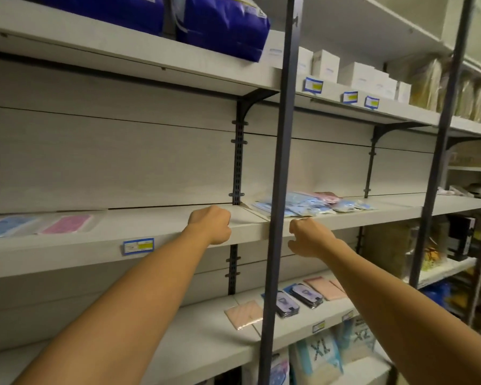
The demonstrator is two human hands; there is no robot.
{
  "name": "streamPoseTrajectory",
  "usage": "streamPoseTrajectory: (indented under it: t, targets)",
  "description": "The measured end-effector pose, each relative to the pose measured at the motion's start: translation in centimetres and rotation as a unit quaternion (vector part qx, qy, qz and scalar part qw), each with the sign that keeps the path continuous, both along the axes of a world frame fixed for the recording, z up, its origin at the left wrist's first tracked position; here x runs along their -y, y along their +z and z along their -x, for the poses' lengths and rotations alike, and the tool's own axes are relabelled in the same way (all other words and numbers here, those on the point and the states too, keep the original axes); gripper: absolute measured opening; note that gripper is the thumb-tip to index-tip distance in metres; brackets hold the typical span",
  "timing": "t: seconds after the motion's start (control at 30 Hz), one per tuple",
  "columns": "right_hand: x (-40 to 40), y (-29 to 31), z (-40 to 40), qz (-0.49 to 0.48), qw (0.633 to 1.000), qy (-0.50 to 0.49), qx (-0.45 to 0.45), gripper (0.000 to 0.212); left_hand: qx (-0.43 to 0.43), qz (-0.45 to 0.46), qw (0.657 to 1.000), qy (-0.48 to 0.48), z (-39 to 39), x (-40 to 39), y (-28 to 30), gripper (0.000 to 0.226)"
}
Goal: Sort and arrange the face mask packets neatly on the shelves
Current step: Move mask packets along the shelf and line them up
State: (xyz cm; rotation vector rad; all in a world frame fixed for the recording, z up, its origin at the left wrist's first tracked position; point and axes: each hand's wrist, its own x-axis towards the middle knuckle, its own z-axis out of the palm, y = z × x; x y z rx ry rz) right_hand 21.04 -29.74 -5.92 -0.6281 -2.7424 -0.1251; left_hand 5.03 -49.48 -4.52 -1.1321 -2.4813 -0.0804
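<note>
Two bare arms reach up toward a pale middle shelf (161, 240). The left hand (210, 225) has its fingers curled into a fist at the shelf's front edge, its grip closed on nothing visible. The right hand (307, 237) hovers just below that edge, fingers loosely curled, its grip holding nothing.

Counted on the middle shelf: one blue packet (7, 225) and one pink packet (67, 224), side by side at 9 o'clock from the left hand. At 1 o'clock from the right hand lies a loose pile (308, 204) of mostly blue packets with one pink on top; the number in it cannot be told.

On the lower shelf (206, 337), at 6 o'clock from the hands: three peach packets (243, 314) and two dark packets (286, 304).

Two dark posts (281, 173) stand in front of the shelves; the nearer one crosses between the hands and hides part of the pile. Above, two blue bags (225, 26), several white boxes (325, 65) and three price tags (313, 85).
</note>
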Motion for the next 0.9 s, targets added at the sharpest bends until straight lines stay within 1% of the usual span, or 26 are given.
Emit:
streamPoseTrajectory:
  t: [0.17, 0.33, 0.47, 0.6, 0.73, 0.9]
  targets:
    - [-4.4, -0.3, -2.8, 0.005, 1.0, -0.015, 0.011, 0.027, 0.01, 0.005, 0.999, -0.03, -3.1, -5.6, -0.2, 0.023]
    - [-9.5, -0.1, -4.0, 0.011, 0.999, -0.033, 0.013, 0.03, 0.016, 0.005, 0.997, -0.074, -5.0, -12.0, 0.4, 0.02]
    - [-13.6, -0.3, -4.0, 0.01, 0.999, -0.039, 0.013, 0.03, 0.012, 0.013, 0.995, -0.098, -5.7, -17.1, 1.2, 0.02]
    - [-18.4, -0.3, -3.4, 0.001, 0.999, -0.048, 0.012, 0.032, 0.014, -0.011, 0.994, -0.111, -5.0, -22.6, 1.8, 0.021]
    - [-23.9, 0.6, -2.7, -0.014, 0.998, -0.067, 0.016, 0.036, 0.015, -0.031, 0.995, -0.094, -3.8, -27.4, 2.4, 0.014]
    - [-30.0, 2.3, -1.5, -0.02, 0.995, -0.096, -0.006, 0.031, 0.029, -0.069, 0.997, -0.034, -1.6, -31.5, 3.7, 0.012]
